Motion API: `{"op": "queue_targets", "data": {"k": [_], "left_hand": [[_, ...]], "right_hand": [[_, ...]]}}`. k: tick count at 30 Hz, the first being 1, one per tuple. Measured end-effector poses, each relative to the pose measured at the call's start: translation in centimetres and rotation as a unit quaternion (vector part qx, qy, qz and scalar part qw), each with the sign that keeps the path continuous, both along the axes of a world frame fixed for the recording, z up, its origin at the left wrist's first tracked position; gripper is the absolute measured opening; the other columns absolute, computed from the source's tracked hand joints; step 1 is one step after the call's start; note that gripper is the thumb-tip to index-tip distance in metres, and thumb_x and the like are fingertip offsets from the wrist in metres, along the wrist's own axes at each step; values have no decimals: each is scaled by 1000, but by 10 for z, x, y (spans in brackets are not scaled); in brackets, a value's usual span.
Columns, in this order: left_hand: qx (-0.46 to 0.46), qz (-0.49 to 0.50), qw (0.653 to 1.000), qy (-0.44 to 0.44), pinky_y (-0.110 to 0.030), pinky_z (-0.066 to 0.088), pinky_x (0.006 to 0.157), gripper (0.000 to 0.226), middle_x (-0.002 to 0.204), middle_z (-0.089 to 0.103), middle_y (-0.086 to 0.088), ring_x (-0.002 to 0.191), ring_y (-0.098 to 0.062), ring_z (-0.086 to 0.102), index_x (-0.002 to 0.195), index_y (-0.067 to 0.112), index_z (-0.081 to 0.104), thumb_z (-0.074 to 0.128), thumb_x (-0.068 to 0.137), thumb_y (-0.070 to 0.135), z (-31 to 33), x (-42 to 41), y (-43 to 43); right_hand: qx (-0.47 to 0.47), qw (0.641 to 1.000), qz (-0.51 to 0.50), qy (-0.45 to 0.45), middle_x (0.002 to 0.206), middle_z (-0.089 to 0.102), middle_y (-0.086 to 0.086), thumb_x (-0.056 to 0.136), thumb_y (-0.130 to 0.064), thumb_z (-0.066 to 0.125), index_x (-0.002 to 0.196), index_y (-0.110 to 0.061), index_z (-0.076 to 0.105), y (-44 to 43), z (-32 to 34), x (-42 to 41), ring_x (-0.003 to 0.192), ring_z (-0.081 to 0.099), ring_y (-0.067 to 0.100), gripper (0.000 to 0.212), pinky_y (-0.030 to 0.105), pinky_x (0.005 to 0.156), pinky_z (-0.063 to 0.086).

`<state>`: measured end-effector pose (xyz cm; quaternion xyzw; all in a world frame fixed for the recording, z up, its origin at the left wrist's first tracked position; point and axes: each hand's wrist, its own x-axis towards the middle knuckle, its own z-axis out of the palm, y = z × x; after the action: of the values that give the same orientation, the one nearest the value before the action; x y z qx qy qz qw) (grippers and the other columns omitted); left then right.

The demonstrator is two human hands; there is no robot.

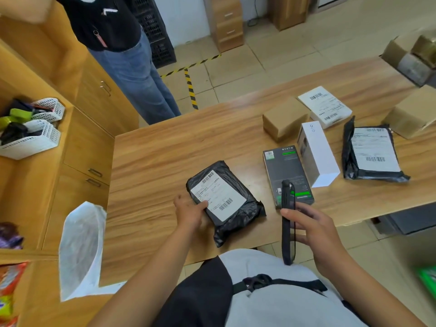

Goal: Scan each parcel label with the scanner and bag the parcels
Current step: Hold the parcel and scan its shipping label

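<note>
Wooden table [153, 161] fills the centre of the frame, set on a tiled floor marked with yellow-and-black hazard tape [190, 84] at upper centre. Left hand [190, 210] rests at centre frame on the near edge of a black poly-bagged parcel [226, 197], thumb lying on its white label [218, 195], fingers curled under the edge; the parcel lies flat on the table, label facing up. Right hand [316, 232], at lower right of centre, is wrapped around a slim black scanner [287, 223], held edge-on and roughly upright, its upper end overlapping a dark box with green markings [286, 166]. A white box [317, 153] sits just beside the dark box on its right. Further right lies a second black bagged parcel [372, 152], label up. At upper right of the table: a plain brown carton [284, 118] and a white labelled package [325, 106], touching. A white bag [81, 251] lies at lower left, mouth condition not determinable. A second person in jeans [139, 74] stands at upper left beside wooden cabinets [89, 147].
</note>
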<state>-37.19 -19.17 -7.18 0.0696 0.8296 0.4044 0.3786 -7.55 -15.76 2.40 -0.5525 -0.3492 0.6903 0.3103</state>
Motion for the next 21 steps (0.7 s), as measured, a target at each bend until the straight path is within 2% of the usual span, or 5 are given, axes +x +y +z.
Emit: {"op": "queue_targets", "data": {"k": [3, 5, 8, 16, 21], "left_hand": [[-60, -233, 918, 315, -49, 25, 117, 107, 159, 21, -5, 145, -28, 23, 153, 32, 19, 83, 69, 49, 0, 5, -8], [-69, -388, 843, 367, -46, 14, 120, 107, 163, 13, 1, 149, -23, 11, 154, 33, 18, 73, 68, 68, -1, 8, -4], [-131, -486, 790, 351, -44, 6, 121, 114, 166, 6, -1, 151, -24, 4, 156, 30, 12, 61, 67, 82, -10, 9, 9], [-168, -518, 770, 333, -46, -4, 120, 128, 166, -13, -1, 152, -27, -14, 156, 35, -7, 44, 55, 95, -22, 10, 14], [-189, -519, 770, 321, -50, -6, 119, 137, 165, -19, 0, 150, -26, -20, 155, 35, -12, 51, 49, 93, -20, 15, 16]], "right_hand": [[-1, 1000, -1, -15, 87, 78, 3, 83, -17, 80, 92, -23, 83, 0, 1, 3, 72, 73, 9, 11, 22, 54, 56], [-1, 1000, 1, -30, 89, 79, 2, 82, -21, 81, 94, -23, 81, 0, 1, 5, 79, 73, 13, 12, 29, 61, 57], [9, 998, 16, -53, 89, 79, 3, 82, -24, 81, 89, -27, 83, 1, 1, 6, 82, 72, 17, 8, 37, 67, 58], [90, 963, 188, -172, 84, 76, -6, 59, -45, 93, 78, -30, 76, 30, 10, 2, 76, 71, 12, 30, 22, 59, 55], [203, 796, 421, -386, 56, 69, -3, 51, -73, 74, 91, -22, 72, 58, 34, -5, 48, 69, 14, 64, 31, 54, 54]]}}
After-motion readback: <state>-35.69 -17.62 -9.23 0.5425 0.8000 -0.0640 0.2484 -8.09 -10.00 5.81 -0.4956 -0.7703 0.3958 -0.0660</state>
